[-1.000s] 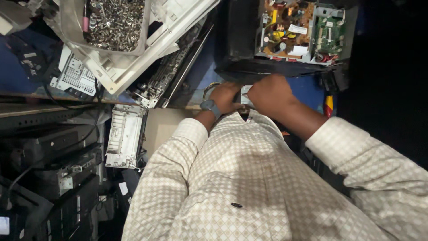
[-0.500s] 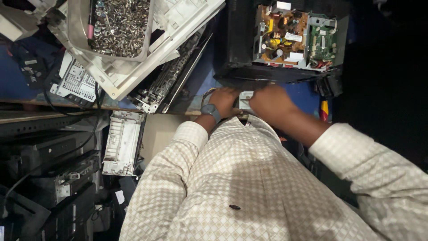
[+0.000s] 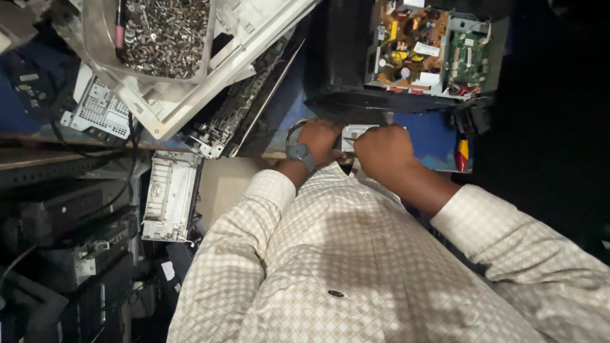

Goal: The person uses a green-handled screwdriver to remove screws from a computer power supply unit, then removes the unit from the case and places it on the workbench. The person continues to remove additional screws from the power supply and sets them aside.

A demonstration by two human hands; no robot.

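Lying crosswise at the near edge of the blue bench, a small pale part, gripped between left hand and right hand, both closed on it; just beyond, an opened black chassis with circuit boards.

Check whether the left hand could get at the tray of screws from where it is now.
Probably yes: the tray of screws lies up-left of the left hand, with only low white panels between.
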